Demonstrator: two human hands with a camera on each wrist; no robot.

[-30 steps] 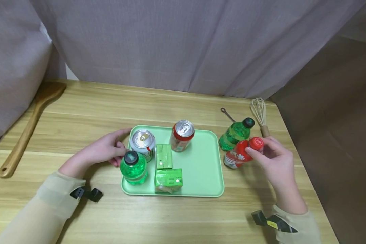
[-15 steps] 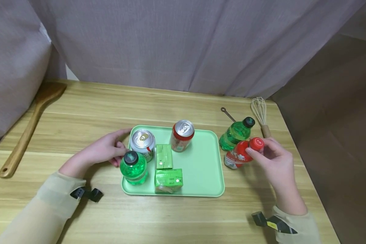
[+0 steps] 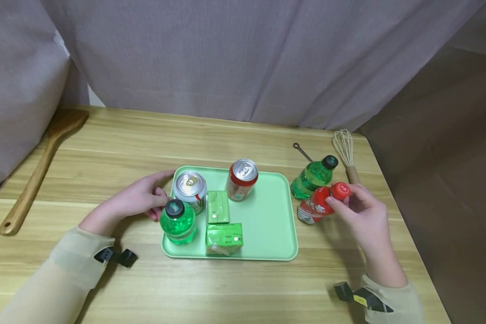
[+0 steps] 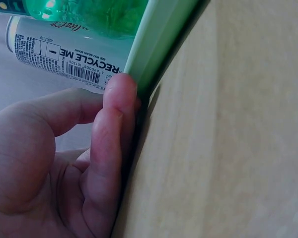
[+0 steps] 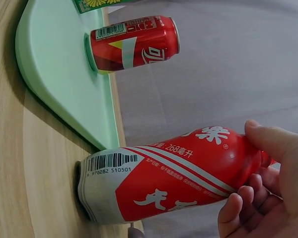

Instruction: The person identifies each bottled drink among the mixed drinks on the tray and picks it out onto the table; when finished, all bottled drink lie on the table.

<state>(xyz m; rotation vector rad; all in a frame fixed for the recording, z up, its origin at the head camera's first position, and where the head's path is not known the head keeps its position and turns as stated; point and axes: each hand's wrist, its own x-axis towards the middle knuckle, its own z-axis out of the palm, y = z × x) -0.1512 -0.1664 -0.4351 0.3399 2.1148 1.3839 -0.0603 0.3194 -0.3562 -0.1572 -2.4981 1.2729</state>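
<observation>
My right hand [image 3: 366, 213] grips a red plastic bottle [image 3: 317, 206] near its red cap, thumb on one side and fingers on the other. In the right wrist view the bottle's pale base is right at the wooden table, just outside the tray's right edge. My left hand [image 3: 139, 195] is at the left edge of a light green tray [image 3: 267, 220], its fingers curled and pinching the rim in the left wrist view. On the tray stand a silver can [image 3: 190, 188], a red can [image 3: 242, 180], a green bottle [image 3: 178, 222] and two green drink cartons [image 3: 218, 207].
A second green bottle [image 3: 312, 180] stands right behind the red one. Beyond it lie a whisk [image 3: 344, 146] and a thin dark handle with a ring end [image 3: 302, 152]. A wooden spatula [image 3: 40, 173] lies far left. Grey cloth [image 3: 243, 58] hangs along the back.
</observation>
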